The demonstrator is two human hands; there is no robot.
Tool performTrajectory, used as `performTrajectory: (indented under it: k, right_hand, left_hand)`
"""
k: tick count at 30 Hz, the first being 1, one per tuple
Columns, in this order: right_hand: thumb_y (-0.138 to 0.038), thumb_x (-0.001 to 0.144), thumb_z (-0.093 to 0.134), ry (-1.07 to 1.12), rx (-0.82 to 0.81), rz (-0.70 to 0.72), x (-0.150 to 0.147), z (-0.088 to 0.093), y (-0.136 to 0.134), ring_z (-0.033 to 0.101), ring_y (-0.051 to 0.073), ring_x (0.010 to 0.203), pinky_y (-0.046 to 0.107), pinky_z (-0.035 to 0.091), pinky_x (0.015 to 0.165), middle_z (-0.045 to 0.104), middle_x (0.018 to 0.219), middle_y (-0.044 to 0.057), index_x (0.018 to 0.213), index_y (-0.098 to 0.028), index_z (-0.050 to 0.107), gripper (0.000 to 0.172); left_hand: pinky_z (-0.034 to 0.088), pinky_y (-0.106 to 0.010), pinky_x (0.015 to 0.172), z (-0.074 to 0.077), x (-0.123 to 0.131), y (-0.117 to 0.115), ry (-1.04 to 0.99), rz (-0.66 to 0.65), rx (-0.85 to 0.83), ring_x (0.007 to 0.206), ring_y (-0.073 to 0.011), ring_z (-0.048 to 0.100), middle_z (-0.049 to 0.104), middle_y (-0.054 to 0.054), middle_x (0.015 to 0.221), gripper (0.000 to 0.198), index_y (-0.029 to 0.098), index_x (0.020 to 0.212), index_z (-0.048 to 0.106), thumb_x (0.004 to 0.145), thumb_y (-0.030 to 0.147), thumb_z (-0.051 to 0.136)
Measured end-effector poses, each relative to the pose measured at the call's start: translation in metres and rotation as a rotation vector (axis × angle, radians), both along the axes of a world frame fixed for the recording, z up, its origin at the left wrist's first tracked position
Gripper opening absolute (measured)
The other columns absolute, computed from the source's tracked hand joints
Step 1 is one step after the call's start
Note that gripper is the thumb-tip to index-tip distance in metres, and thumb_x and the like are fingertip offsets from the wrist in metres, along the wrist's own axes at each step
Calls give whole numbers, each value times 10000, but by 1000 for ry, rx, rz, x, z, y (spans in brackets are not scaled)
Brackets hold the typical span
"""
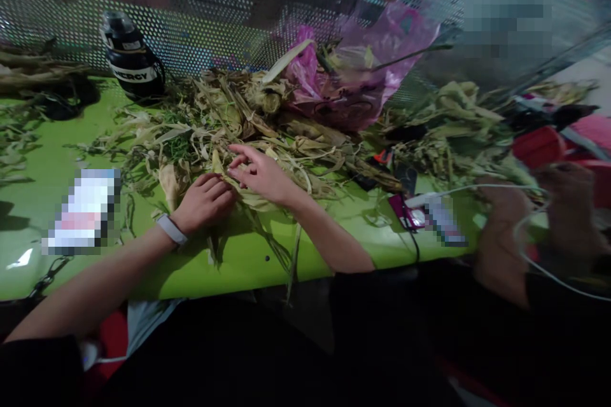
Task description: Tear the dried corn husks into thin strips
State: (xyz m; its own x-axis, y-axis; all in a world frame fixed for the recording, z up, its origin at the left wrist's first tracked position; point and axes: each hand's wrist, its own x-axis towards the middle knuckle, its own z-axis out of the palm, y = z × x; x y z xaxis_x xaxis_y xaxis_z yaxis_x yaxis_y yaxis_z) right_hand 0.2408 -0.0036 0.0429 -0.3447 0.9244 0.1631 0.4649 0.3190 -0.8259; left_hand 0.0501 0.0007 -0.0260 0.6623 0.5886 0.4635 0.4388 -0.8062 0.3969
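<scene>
My left hand (204,203), with a pale band (172,229) on its wrist, lies palm down at the front of a heap of dry corn husks (229,111). Its fingers curl together over husk, and the fingertips are partly hidden. Just right of it hovers my right hand (260,177), fingers apart and slightly bent, over pale husk strips. A yellowish husk piece (217,162) stands up between the two hands. Long stringy strips (274,245) trail from below them over the table's front edge.
A black bottle (133,67) stands back left on the green table (238,273). Behind the heap is a pink plastic bag (356,89) before a perforated metal screen (200,25). Phones (86,210) lie left and right. Another person's arms (503,235) and a white cable (520,254) are at right.
</scene>
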Motion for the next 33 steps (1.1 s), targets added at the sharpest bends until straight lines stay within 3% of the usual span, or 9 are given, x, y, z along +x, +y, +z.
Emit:
performTrajectory:
  k: [3, 8, 13, 17, 19, 21, 24, 28, 33]
  right_hand:
    - [-309, 916, 501, -17, 298, -52, -2, 19, -27, 629, 161, 911, 341, 532, 817, 602, 1200, 99, 1316, -220, 494, 410]
    - [-390, 923, 512, -317, 392, 394, -11, 29, -57, 625, 172, 869, 332, 511, 788, 691, 933, 53, 1053, -227, 663, 257]
    - [-266, 945, 462, -569, 433, 52, -16, -3, -27, 599, 183, 843, 317, 465, 751, 674, 928, 112, 919, -130, 660, 241]
    - [-320, 915, 518, -644, 349, -14, -14, -19, -8, 604, 198, 840, 310, 450, 719, 676, 949, 93, 1092, -156, 627, 264]
    - [-353, 908, 528, -664, 374, -73, -13, -22, -7, 596, 216, 863, 328, 448, 729, 667, 1004, 108, 1226, -159, 569, 374]
    - [-368, 912, 521, -684, 452, -114, -14, -24, -7, 570, 236, 913, 353, 438, 776, 649, 1006, 119, 1189, -165, 602, 354]
    - [-366, 906, 530, -705, 565, -138, -16, -24, -10, 512, 259, 984, 386, 400, 835, 616, 1017, 119, 1028, -182, 670, 261]
    - [-329, 879, 567, -729, 609, -158, -19, -22, -12, 462, 273, 1024, 411, 344, 868, 596, 1078, 114, 1013, -195, 667, 214]
    - [-270, 820, 593, -649, 485, 0, -24, -29, -11, 483, 241, 1000, 380, 322, 876, 621, 1055, 97, 1001, -157, 640, 219]
  left_hand:
    - [443, -388, 774, 2, 1, -1, -103, 116, -35, 821, -226, 542, 606, -78, 861, 100, 212, 864, 601, 816, 293, 569]
    - [415, -331, 690, 3, 0, -1, -296, 213, -187, 731, -189, 521, 566, -47, 771, 116, 190, 813, 563, 825, 299, 600]
    - [393, -254, 597, 2, -4, -1, -482, 305, -359, 658, -126, 509, 550, 5, 747, 163, 193, 860, 535, 852, 340, 605]
    - [386, -245, 567, 1, -7, 4, -654, 389, -477, 606, -113, 486, 509, 26, 680, 213, 202, 815, 495, 854, 383, 601]
    - [396, -247, 566, 0, -7, 7, -751, 389, -560, 591, -113, 489, 502, 33, 666, 226, 209, 809, 477, 856, 395, 596]
    - [408, -248, 574, -1, -7, 8, -804, 367, -600, 599, -114, 502, 510, 32, 676, 231, 213, 812, 474, 850, 400, 606]
    - [437, -255, 615, -2, -7, 6, -776, 337, -565, 645, -120, 535, 523, 22, 721, 217, 211, 836, 493, 847, 388, 618]
    - [453, -240, 599, 0, -7, 3, -729, 289, -538, 682, -120, 550, 529, 12, 785, 233, 200, 897, 502, 833, 378, 638]
    - [429, -201, 557, 2, -5, 3, -732, 305, -506, 678, -105, 520, 526, 12, 774, 299, 179, 850, 504, 765, 384, 705]
